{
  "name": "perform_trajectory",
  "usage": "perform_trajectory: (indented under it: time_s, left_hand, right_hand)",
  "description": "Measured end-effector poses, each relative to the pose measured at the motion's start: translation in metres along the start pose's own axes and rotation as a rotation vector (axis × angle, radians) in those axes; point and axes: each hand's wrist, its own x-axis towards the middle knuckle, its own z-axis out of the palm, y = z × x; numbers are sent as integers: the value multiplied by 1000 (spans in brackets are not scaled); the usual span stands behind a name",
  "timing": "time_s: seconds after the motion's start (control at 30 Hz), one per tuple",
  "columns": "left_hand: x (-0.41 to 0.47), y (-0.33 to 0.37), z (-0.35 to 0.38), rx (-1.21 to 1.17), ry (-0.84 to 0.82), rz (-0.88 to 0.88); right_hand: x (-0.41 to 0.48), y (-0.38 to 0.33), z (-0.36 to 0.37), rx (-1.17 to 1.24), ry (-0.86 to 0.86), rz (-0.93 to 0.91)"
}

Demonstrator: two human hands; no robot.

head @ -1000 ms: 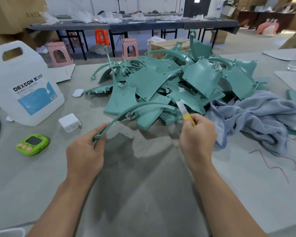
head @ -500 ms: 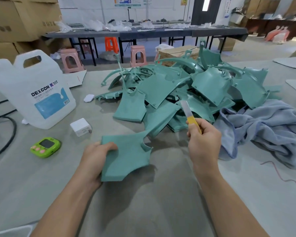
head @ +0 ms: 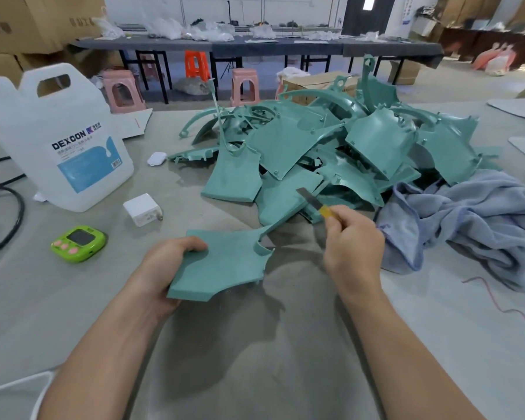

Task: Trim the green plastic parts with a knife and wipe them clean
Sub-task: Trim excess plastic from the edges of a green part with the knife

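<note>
Fingers of the left hand (head: 167, 268) are curled round the left edge of one green plastic part (head: 225, 268), thumb (head: 191, 244) pressed on its upper face and the other fingers hidden beneath it. The part is a flat panel with a notched right side, held tilted just above the tabletop (head: 255, 374), between its middle and its near edge. Fingers of the right hand (head: 353, 247) are closed tightly round the yellow handle of the knife (head: 315, 204). Its blade is extended, points up and to the left, and stands apart from the held panel, in front of the pile. The pile of green plastic parts (head: 331, 147) fills the far middle of the tabletop, and a crumpled blue-grey cloth (head: 467, 213) lies just beside it toward the right edge, touched by neither hand. Near the left edge stand a white jug (head: 58, 140), a white charger (head: 142, 209) and a green timer (head: 79, 244). Progress appears early: no separate stack of finished parts is distinguishable, and whether any part in the pile is already trimmed cannot be told. For the held panel, blade contact is not yet made, so its trimming and its wiping both seem to remain, as does most of the pile.
</note>
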Motion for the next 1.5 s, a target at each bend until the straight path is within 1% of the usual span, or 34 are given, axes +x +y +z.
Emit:
perform_trajectory:
  time_s: [0.1, 0.17, 0.23, 0.33, 0.37, 0.4, 0.47, 0.53, 0.6, 0.7, 0.77, 0.83, 0.97, 1.0, 1.03, 1.1, 1.17, 1.2, 1.23, 1.27, 1.33, 1.37, 1.4, 1.5]
  left_hand:
    - [-1, -1, 1, 4, 9, 13]
    - [-2, -1, 1, 9, 27, 28]
    - [-4, -1, 2, 10, 34, 39]
    - [-7, 0, 3, 17, 25, 39]
    - [-7, 0, 3, 19, 26, 39]
    - [-6, 0, 2, 19, 28, 39]
    - [-5, 0, 0, 11, 38, 43]
    - [-4, 1, -3, 5, 47, 49]
    - [-4, 0, -3, 5, 37, 40]
    - [-4, 0, -1, 7, 22, 36]
    - [-4, 0, 1, -2, 32, 48]
    - [-4, 0, 2, -17, 45, 59]
    - [-4, 0, 4, -26, 51, 54]
    - [-4, -1, 4, -28, 52, 53]
    - [-4, -1, 4, -31, 51, 53]
    - [-4, -2, 2, -37, 45, 58]
    - [-4, -3, 1, -38, 42, 60]
    - [-3, -4, 1, -39, 41, 59]
    - [-3, -4, 1, -42, 41, 58]
    - [-2, -4, 0, -47, 41, 58]
    - [-2, -4, 0, -56, 44, 59]
    - [-1, -3, 0, -58, 48, 60]
    - [-2, -3, 0, -60, 50, 62]
    - [-3, -2, 0, -68, 53, 63]
  right_hand:
    - [-11, -4, 6, -79, -156, -104]
    - [-12, -3, 7, -124, -199, -120]
    - [-4, -2, 3, -144, -143, -77]
    - [5, -3, -5, -161, 8, 7]
    - [5, -3, -6, -159, 15, 5]
    - [4, -3, -5, -154, -15, -9]
    - [0, 0, -2, -147, -122, -48]
    - [0, 3, -1, -160, -184, -64]
    - [5, 6, -4, -133, -158, -47]
    - [15, 7, -12, -101, -20, 25]
    - [13, 4, -12, -115, -10, 18]
    - [3, -1, -7, -95, -84, -41]
    - [-26, -14, 8, -78, -352, -180]
    - [-28, -16, 10, -80, -394, -195]
    - [-27, -16, 11, -76, -400, -193]
    - [-18, -14, 9, -89, -310, -152]
    - [-5, -8, 1, -97, -140, -84]
    - [-1, -6, -1, -81, -91, -72]
    - [-1, -5, -1, -64, -102, -80]
    - [-4, -5, 1, -43, -166, -101]
    - [-14, -6, 9, -15, -357, -117]
    - [-14, -5, 10, -34, -394, -109]
    - [-9, -3, 10, -58, -360, -84]
    - [12, 4, -3, -83, -120, 16]
